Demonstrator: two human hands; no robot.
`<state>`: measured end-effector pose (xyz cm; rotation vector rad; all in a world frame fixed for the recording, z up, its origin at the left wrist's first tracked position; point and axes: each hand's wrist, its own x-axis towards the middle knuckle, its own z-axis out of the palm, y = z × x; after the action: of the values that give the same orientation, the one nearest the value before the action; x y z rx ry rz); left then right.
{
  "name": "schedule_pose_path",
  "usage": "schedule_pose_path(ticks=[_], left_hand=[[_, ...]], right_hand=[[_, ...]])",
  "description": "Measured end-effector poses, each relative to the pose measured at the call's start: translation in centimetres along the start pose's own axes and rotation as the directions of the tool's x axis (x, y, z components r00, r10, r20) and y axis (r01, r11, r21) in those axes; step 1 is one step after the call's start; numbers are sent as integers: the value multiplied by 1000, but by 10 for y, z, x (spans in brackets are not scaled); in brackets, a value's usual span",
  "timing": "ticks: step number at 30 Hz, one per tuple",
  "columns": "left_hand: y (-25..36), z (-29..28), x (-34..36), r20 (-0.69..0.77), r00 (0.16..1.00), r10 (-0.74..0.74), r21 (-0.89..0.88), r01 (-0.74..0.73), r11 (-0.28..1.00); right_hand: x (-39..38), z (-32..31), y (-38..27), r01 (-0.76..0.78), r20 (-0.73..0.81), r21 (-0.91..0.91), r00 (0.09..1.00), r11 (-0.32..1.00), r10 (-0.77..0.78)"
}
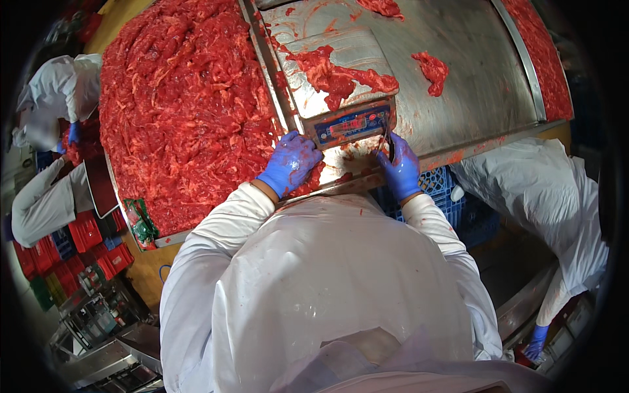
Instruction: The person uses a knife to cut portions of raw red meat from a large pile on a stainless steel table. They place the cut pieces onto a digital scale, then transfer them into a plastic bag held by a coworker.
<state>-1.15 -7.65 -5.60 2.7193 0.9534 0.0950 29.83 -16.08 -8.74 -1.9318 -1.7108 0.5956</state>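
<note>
A metal bench scale (341,59) with a small lit display stands in front of me on the steel table. Raw red meat pieces (334,75) lie across its platform. My left hand (290,164), in a blue glove, rests curled at the scale's lower left corner, beside the meat; what its fingers hold, if anything, is hidden. At the lower right corner my right hand (401,168), gloved in blue too, closes around a slim dark tool (391,148), whose kind I cannot make out. Blood smears the steel ledge (354,159) between both hands.
A large heap of raw meat (190,111) fills the left section behind a metal divider (272,72). One loose piece (432,72) lies on the steel surface (478,65). Blue crates (452,200) stand below the right edge. Co-workers in white (537,196) work on both sides.
</note>
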Motion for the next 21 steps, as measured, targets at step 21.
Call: schedule_pose_path(ticks=[21], left_hand=[[10, -2, 3, 166, 960, -226, -23, 233, 972]], right_hand=[[-3, 1, 1, -50, 12, 111, 999, 993, 49]])
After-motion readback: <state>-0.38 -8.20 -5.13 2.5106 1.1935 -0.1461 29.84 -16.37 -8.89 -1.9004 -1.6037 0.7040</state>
